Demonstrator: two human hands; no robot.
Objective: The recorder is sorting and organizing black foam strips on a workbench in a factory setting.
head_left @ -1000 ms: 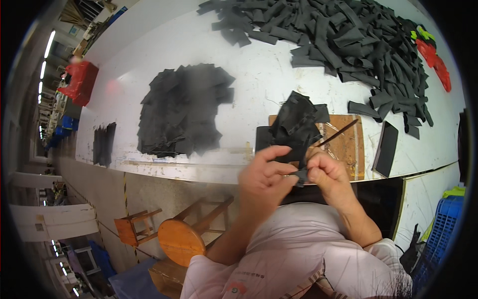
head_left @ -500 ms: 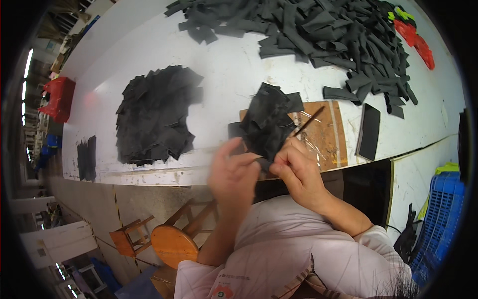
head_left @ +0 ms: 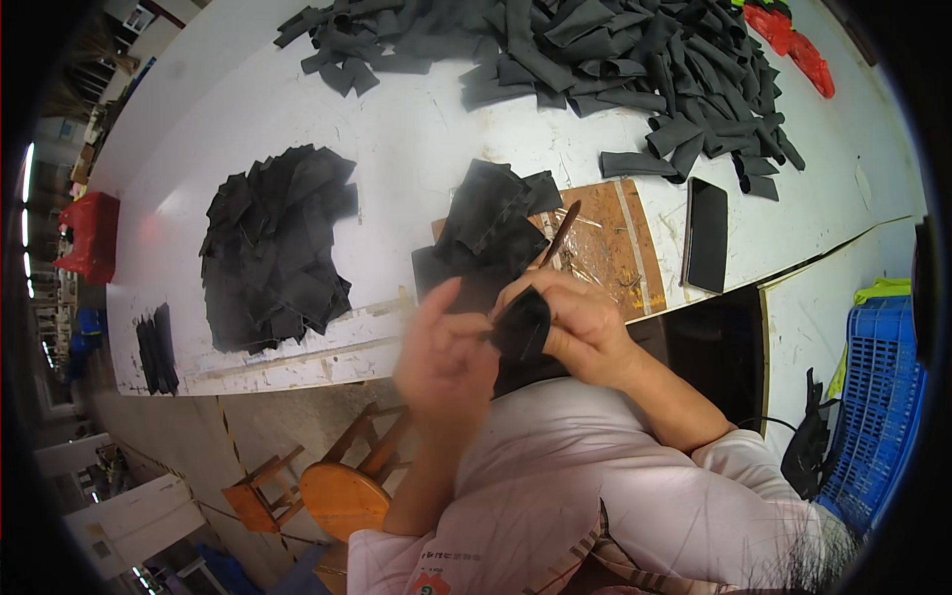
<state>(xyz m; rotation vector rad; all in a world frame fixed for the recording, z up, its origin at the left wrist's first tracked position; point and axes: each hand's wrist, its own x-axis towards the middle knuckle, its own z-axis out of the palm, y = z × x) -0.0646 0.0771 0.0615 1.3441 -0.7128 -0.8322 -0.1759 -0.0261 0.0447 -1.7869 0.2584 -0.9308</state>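
Between my hands, just off the table's front edge, is a small folded piece of black fabric (head_left: 523,325). My right hand (head_left: 590,332) is closed on its right side, thumb below and fingers above. A thin, dark brown pointed tool (head_left: 564,233) sticks up from behind that hand's fingers; its lower end is hidden. My left hand (head_left: 446,362) is blurred by motion, with its fingertips pinched at the fabric's left edge and one finger raised. Just beyond both hands lies a small heap of flat black fabric pieces (head_left: 491,213), partly over a brown board (head_left: 620,243).
A wide pile of dark fabric tubes (head_left: 635,74) covers the far table. Flat black pieces form a stack (head_left: 278,248) at left, beside a smaller bundle (head_left: 157,349). A black phone (head_left: 705,236) lies right of the board. Wooden stools (head_left: 342,498) and a blue crate (head_left: 873,407) stand nearby.
The view has shifted, so the table things sit further left. The fabric piece has been raised from the heap and turned, showing more of its face. Both hands stay at it.
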